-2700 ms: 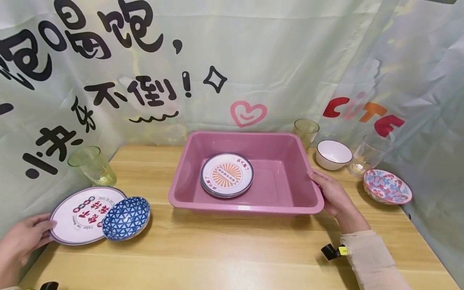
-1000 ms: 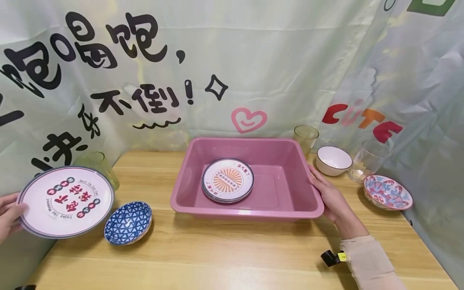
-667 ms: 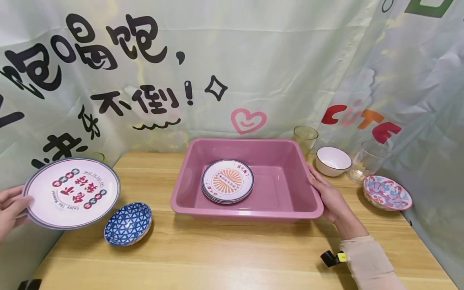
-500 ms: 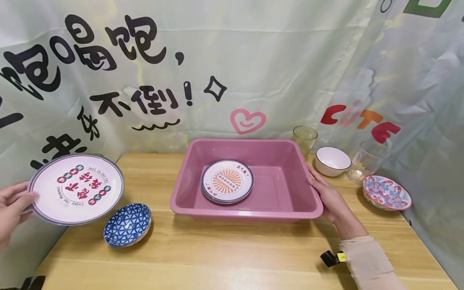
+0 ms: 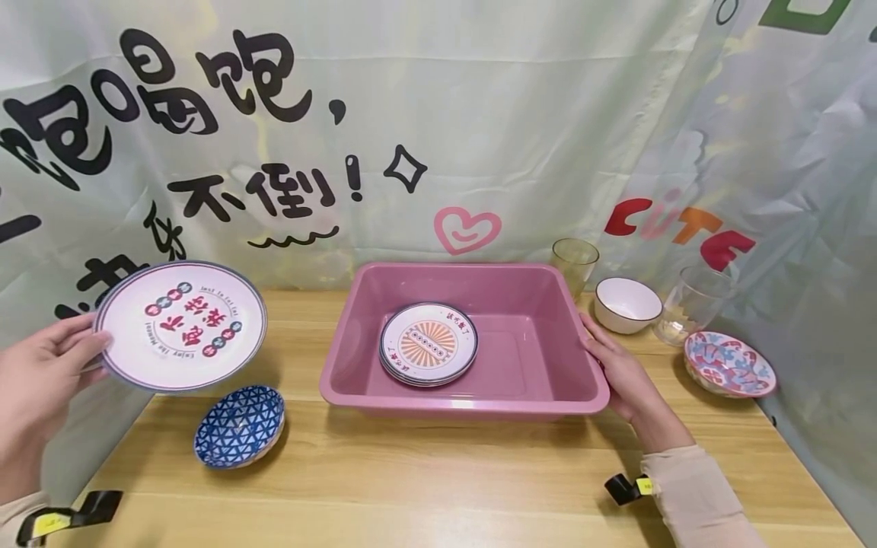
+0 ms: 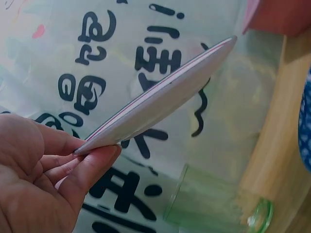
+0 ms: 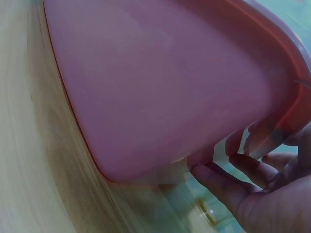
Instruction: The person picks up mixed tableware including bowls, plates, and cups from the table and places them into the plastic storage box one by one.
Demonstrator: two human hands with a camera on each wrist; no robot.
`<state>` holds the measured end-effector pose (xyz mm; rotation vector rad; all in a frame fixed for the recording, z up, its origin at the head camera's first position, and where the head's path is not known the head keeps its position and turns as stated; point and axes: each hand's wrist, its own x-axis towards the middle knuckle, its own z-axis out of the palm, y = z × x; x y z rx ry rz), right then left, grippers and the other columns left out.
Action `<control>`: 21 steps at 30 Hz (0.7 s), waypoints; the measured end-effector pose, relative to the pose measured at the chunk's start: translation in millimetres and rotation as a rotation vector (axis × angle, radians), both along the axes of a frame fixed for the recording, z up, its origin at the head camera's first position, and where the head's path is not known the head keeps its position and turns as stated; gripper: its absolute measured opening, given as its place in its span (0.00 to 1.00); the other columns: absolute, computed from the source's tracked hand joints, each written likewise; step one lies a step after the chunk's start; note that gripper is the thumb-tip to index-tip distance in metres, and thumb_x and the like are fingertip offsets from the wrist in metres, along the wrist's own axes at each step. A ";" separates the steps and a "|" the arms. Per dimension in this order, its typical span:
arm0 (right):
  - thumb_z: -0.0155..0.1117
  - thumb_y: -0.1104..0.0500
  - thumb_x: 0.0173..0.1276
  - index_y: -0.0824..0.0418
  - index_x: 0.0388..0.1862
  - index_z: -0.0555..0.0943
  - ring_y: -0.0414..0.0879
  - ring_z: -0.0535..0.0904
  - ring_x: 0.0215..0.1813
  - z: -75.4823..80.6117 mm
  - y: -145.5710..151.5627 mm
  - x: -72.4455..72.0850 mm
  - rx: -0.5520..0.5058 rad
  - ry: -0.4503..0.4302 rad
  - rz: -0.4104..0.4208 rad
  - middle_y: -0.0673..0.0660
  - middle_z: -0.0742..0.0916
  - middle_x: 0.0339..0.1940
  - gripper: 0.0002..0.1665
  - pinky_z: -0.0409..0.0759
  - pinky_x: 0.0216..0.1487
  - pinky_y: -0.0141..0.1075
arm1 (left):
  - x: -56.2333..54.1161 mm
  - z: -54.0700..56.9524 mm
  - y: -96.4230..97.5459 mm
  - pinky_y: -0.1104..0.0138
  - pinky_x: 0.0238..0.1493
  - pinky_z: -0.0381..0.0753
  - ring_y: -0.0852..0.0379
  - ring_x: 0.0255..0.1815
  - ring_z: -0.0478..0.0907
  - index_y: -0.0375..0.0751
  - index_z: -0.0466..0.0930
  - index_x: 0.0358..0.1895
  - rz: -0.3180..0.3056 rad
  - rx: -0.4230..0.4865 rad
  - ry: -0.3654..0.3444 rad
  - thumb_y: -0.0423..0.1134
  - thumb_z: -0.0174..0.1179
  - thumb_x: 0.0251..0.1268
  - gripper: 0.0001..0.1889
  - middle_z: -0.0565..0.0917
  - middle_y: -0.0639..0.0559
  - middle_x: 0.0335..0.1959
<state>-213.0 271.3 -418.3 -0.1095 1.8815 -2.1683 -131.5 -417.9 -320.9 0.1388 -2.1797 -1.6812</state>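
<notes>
My left hand (image 5: 51, 380) pinches the near-left rim of a large white plate (image 5: 181, 327) with red lettering and a dark edge. It is held above the table, and the left wrist view shows it edge-on and tilted. Below it on the table sits a blue-and-white patterned bowl (image 5: 240, 426). My right hand (image 5: 626, 377) holds the right rim of a pink plastic basin (image 5: 462, 405), its fingers against the outer wall in the right wrist view. Inside the basin, left of its middle, lies a stack of small plates (image 5: 428, 342) with an orange ray print.
Right of the basin stand a yellowish glass (image 5: 575, 262), a white bowl (image 5: 626, 304), a clear glass (image 5: 692, 304) and a red-and-blue patterned bowl (image 5: 729, 364). A green glass (image 6: 214, 204) shows in the left wrist view. A printed cloth (image 5: 534, 137) hangs behind the wooden table (image 5: 438, 479).
My left hand has lifted the large plate off the table from beside the blue bowl, then carried it up and to the right. My right hand stays at the basin's rim.
</notes>
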 end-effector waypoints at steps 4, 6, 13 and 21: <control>0.44 0.45 0.80 0.41 0.81 0.42 0.39 0.69 0.61 0.5 -0.7 0.0 0.003 0.005 0.001 0.62 0.50 0.79 0.37 0.77 0.54 0.34 | -6.5 6.1 9.2 0.76 0.25 0.81 0.69 0.25 0.80 0.55 0.74 0.49 0.017 -0.042 -0.063 0.33 0.55 0.72 0.11 0.83 0.72 0.30; 0.44 0.45 0.80 0.42 0.81 0.43 0.39 0.69 0.61 0.7 -0.8 -0.1 0.007 0.007 0.000 0.62 0.50 0.79 0.37 0.77 0.54 0.34 | -9.7 8.3 14.4 0.76 0.26 0.81 0.68 0.25 0.80 0.52 0.73 0.53 0.012 -0.049 -0.078 0.35 0.55 0.72 0.11 0.83 0.72 0.30; 0.46 0.45 0.79 0.43 0.81 0.44 0.37 0.68 0.61 2.0 1.6 0.6 0.018 0.007 -0.014 0.62 0.51 0.79 0.38 0.76 0.54 0.30 | -21.7 15.3 34.5 0.75 0.27 0.82 0.69 0.27 0.81 0.42 0.70 0.63 -0.025 -0.056 -0.089 0.36 0.56 0.72 0.19 0.84 0.73 0.31; 0.41 0.39 0.79 0.56 0.81 0.40 0.37 0.73 0.58 16.6 8.0 -2.5 0.124 0.071 -0.014 0.69 0.54 0.77 0.43 0.76 0.53 0.29 | -33.1 24.6 54.6 0.76 0.31 0.82 0.68 0.30 0.80 0.33 0.64 0.70 -0.072 -0.074 -0.100 0.40 0.57 0.71 0.28 0.83 0.72 0.34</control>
